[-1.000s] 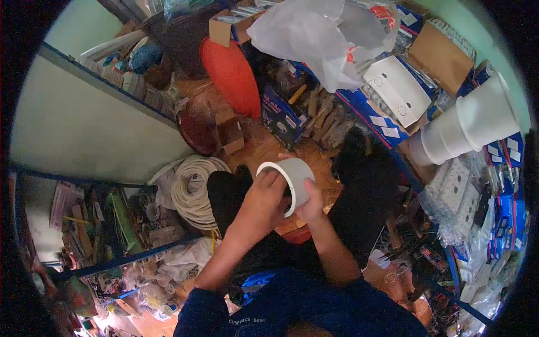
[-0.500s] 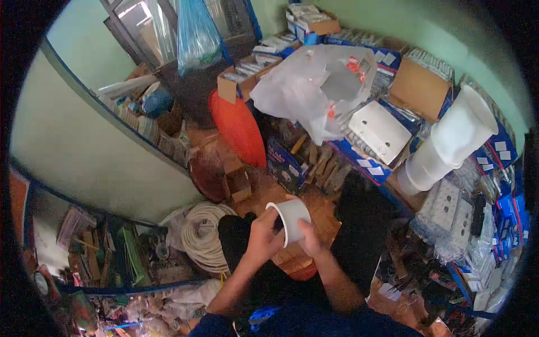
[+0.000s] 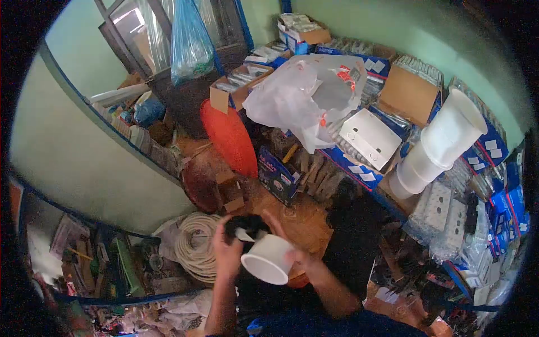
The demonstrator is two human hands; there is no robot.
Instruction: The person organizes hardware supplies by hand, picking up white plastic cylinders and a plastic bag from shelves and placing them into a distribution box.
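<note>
A short, white, hollow plastic cylinder [image 3: 268,259] is tilted above my lap, its open rim facing down and towards me. My right hand [image 3: 303,261] grips its right side, with the fingers somewhat blurred. My left hand [image 3: 227,253] is beside it on the left, fingers curled at a dark rounded shape. A small white piece [image 3: 245,235] sticks out by these fingers; what the left hand holds I cannot make out.
On the right bench are a stack of white plastic tubes [image 3: 441,143], a plastic bag [image 3: 297,92], a white punched box [image 3: 370,139] and several cartons. A red round lid [image 3: 230,137] leans ahead. Coiled white hose [image 3: 196,247] lies to the left.
The cylinder has tipped over so its rim now faces down towards me, and it sits lower. My left hand has come off it and moved left. The whole view has shifted slightly.
</note>
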